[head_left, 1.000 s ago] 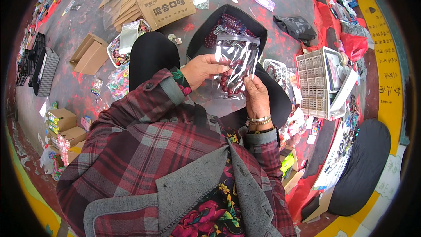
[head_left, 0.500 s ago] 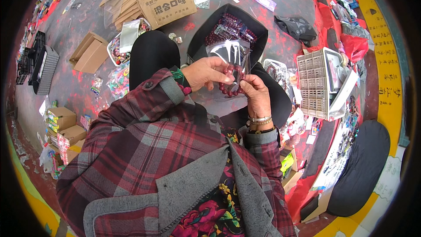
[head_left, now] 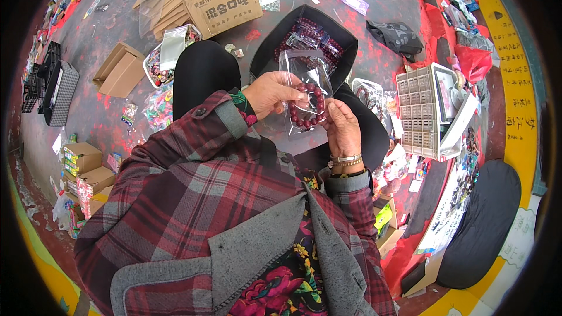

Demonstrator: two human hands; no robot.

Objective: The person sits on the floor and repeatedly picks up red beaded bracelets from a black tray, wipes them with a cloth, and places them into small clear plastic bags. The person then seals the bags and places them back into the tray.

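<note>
A dark red bead bracelet [head_left: 319, 95] lies as a ring inside a clear plastic bag [head_left: 304, 61], held up over my lap. My left hand [head_left: 270, 95] pinches the bag's left side, its thumb lying over the plastic beside the beads. On the right edge, thumb and fingertips of my right hand [head_left: 342, 129] are closed on the bag close to the bracelet. Just beyond, a black fabric bin [head_left: 345, 29] contains several more dark red bead bracelets [head_left: 310, 38], some in clear wrapping.
A cardboard carton [head_left: 225, 9] stands at the far left, an opened small box [head_left: 119, 70] nearer. White plastic baskets flank my legs, one a large crate [head_left: 418, 111] on the right. A black bag [head_left: 395, 38] lies on the floor beyond it. A dark cushioned seat [head_left: 483, 222] is at right.
The bracelet has spread into a fuller ring within the bag, which now stands more upright. Both hands have shifted apart to the bag's sides, the left slightly back.
</note>
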